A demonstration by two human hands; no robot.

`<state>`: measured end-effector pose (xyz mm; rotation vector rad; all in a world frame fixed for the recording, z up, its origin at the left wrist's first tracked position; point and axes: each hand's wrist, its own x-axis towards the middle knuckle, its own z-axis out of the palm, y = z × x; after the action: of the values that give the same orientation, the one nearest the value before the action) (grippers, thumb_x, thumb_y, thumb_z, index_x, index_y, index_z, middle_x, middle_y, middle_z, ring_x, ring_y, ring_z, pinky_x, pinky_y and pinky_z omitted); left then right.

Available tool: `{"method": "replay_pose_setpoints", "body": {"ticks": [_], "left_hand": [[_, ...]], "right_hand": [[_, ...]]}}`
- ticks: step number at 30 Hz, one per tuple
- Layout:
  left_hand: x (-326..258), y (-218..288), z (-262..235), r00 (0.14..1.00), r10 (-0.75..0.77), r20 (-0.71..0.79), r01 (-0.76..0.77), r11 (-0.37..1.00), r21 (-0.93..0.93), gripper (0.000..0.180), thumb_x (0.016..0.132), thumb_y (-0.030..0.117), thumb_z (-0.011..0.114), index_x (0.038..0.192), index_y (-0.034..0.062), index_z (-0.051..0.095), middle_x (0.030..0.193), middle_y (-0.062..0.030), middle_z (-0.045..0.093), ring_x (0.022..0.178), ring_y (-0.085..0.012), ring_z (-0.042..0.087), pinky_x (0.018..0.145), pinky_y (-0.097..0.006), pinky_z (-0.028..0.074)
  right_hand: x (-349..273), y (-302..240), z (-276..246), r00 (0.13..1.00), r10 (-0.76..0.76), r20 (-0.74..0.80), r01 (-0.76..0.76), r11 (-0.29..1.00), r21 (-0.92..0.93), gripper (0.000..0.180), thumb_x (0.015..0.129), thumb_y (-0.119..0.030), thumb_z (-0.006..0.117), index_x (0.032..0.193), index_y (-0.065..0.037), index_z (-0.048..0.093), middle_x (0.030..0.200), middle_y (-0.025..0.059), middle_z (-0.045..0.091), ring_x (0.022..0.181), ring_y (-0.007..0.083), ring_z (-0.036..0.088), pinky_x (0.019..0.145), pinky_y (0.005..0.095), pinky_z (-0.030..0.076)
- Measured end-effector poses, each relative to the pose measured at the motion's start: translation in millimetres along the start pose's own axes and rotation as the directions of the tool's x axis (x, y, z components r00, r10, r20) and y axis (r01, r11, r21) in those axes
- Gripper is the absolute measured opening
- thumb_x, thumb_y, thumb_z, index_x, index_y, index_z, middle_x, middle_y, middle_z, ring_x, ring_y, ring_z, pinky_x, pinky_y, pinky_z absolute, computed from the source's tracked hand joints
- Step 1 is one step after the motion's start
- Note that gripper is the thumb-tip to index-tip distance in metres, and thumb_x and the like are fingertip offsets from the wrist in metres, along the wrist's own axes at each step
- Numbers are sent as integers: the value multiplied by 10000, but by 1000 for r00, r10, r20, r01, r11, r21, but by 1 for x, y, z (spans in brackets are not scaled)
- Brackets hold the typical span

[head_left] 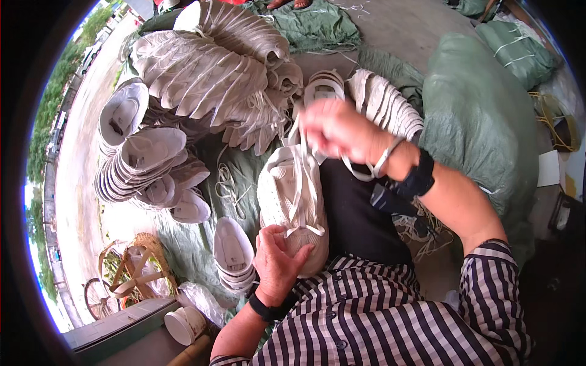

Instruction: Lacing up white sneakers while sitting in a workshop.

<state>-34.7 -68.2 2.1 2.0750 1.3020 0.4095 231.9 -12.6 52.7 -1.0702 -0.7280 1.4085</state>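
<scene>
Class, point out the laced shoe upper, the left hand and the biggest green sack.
Laced shoe upper [280, 198]: head view, its mesh side.
Left hand [276, 262]: head view, back of the hand.
Biggest green sack [479, 116]: head view, bulging side.

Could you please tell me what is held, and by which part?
The left hand holds a pale shoe by its toe; the blurred right hand seems to hold its lace, exactly where unclear.

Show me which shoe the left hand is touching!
The pale shoe beside the dark trouser leg: the left hand holds its toe end. It lies singly; the other shoes are stacked or heaped.
</scene>
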Motion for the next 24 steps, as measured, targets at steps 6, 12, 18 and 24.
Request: {"method": "replay_pose_setpoints", "body": {"ticks": [6,12,18,24], "left_hand": [[1,-5,0,996,85,-12,-85,995,49,583,589,160,828,1028,62,457,697,-41,477,627,-174,501,603,-307,455],[-3,-9,-2,961,269,-54,-258,953,156,582,551,155,828,1013,76,483,703,-24,498,661,-212,511,691,-335,427],[-4,-2,-7,971,239,11,-238,962,129,587,545,164,825,1014,83,482,713,-14,504,691,-208,509,726,-337,387],[-8,-8,-1,982,187,-19,-184,976,114,589,538,162,830,999,79,473,721,-26,512,701,-226,506,698,-354,399]], "right_hand": [[11,-18,0,981,-192,-23,193,980,41,226,885,-217,547,758,-33,572,587,16,552,366,50,386,319,179,272],[-14,27,8,964,-166,206,254,803,-540,139,853,-134,590,765,-38,543,659,-22,545,515,9,448,462,180,388],[-4,54,44,917,-242,317,393,415,-821,198,780,-185,615,896,-46,536,827,120,585,795,325,598,671,391,475],[41,57,34,800,330,500,62,785,-617,156,766,-166,628,841,-47,558,619,-7,534,482,58,501,407,230,390]]}}
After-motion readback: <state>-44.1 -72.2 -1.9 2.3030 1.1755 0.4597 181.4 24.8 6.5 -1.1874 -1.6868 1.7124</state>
